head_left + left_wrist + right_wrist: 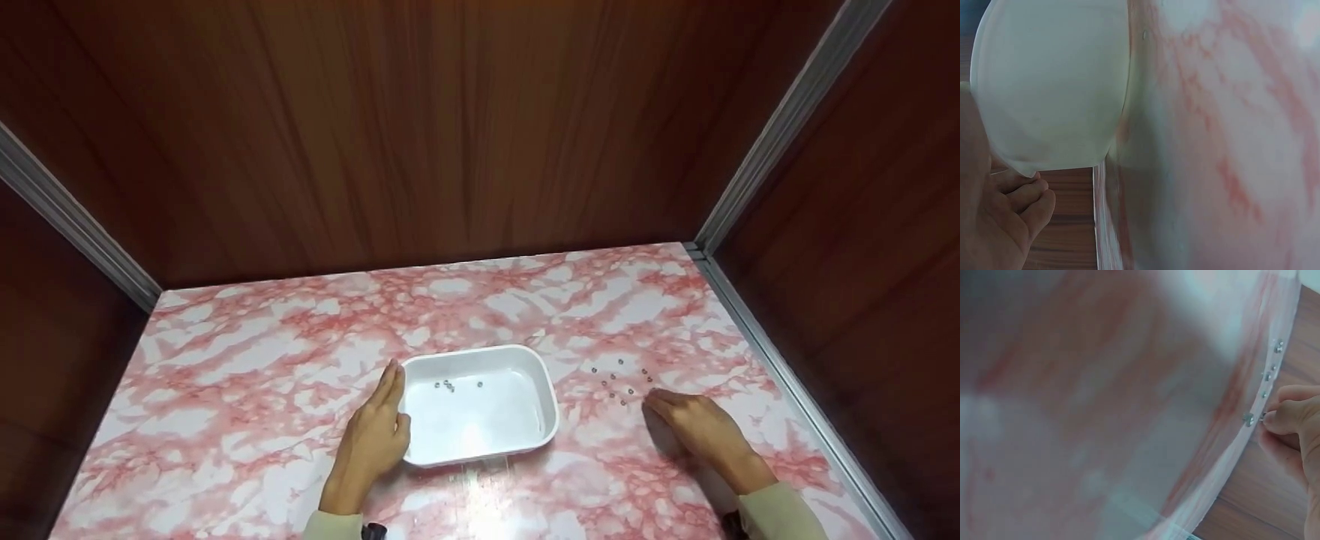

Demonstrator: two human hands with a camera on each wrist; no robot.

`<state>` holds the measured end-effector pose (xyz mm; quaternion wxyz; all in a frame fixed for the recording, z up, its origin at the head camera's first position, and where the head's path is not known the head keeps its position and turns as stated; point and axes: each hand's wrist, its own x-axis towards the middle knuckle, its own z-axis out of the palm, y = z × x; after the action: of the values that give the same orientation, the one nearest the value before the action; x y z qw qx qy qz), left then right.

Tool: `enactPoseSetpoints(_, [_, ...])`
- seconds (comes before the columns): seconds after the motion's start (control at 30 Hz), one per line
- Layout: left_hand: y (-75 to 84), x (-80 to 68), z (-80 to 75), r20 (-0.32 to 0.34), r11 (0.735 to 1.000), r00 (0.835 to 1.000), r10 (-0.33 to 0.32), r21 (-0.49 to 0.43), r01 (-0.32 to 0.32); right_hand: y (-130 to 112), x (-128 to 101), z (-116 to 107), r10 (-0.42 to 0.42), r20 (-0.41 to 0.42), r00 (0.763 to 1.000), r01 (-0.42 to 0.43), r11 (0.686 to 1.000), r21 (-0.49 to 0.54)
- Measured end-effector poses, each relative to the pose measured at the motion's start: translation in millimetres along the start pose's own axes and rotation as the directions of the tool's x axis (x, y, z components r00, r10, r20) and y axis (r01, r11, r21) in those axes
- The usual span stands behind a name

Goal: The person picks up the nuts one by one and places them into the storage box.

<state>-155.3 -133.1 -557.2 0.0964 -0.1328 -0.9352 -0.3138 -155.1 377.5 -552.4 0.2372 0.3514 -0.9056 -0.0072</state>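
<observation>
Head view shows a white tray (541, 390) sitting on the pink marbled tabletop (262, 360), with a few small metal nuts (447, 386) already lying inside it near the far wall. More of the loose nuts (619, 384) are scattered on the tabletop just to the right of the tray. The left hand (377, 437) lies with straight fingers flat against the tray's left wall, steadying it and gripping nothing. The right hand (697, 429) rests on the tabletop with its fingertips (654, 400) at the near edge of the scatter; from the right wrist view its fingers (1286, 417) are bent toward one nut (1249, 419), touching or almost touching it, though I cannot tell whether a pinch has closed on it.

To do this pick well, I judge the fingertips should come at one nut alone, thumb and forefinger on opposite sides, pressing lightly so the piece does not skid or flick its neighbours away. The nearest nut is the sensible choice, leaving the rest undisturbed. The left hand should hold the tray firm against the tabletop, so that it does not slide when a nut is dropped in.
</observation>
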Motion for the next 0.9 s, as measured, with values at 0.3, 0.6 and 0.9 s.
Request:
enactPoseSetpoints(0.3, [0.7,-0.6,1.0,0.001,0.999,0.999,0.034,-0.036,-0.034,-0.7,6.3,-5.7,-0.107,-0.102,0.989,0.102,0.993,-0.055])
enactPoseSetpoints(0.6, [0.9,-0.5,1.1,-0.009,0.998,0.999,0.041,-0.05,-0.042,-3.7,17.9,-7.0,-0.12,-0.186,0.975,0.11,0.992,-0.061])
enactPoseSetpoints(0.9, [1.3,-0.4,1.0,-0.001,0.999,1.0,0.013,-0.037,-0.013,-15.4,41.1,-9.7,-0.036,-0.219,0.975,0.054,0.996,0.078])
